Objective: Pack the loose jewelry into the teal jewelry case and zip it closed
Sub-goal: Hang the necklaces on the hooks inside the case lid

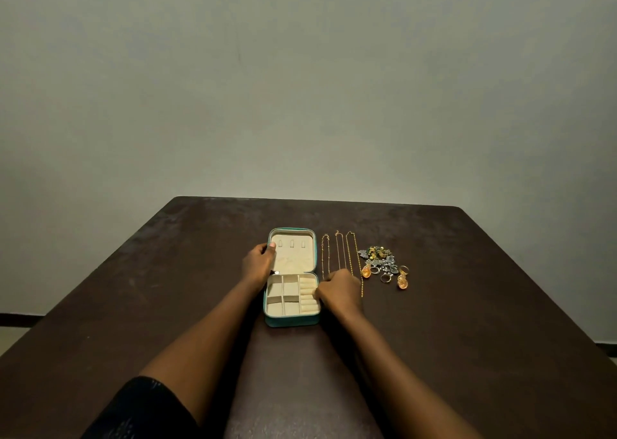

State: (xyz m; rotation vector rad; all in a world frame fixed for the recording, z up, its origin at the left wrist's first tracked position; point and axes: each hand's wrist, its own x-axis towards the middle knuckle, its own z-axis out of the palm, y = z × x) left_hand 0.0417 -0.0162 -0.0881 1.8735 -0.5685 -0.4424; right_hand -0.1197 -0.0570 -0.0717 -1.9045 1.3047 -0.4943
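Observation:
The teal jewelry case (291, 320) lies open flat on the dark table, cream lining up, its lid half farther from me. My left hand (258, 262) grips the left edge of the lid, thumb on the lining. My right hand (339, 292) rests with curled fingers at the right edge of the compartment tray, thumb touching the ring rolls. Three thin gold chains (340, 253) lie stretched side by side right of the case; my right hand covers their near ends. Further right sits a pile of brooches, rings and amber earrings (384, 266).
The dark brown table (167, 288) runs up to a plain pale wall. Its far edge lies just beyond the case, and its left and right edges slant toward me.

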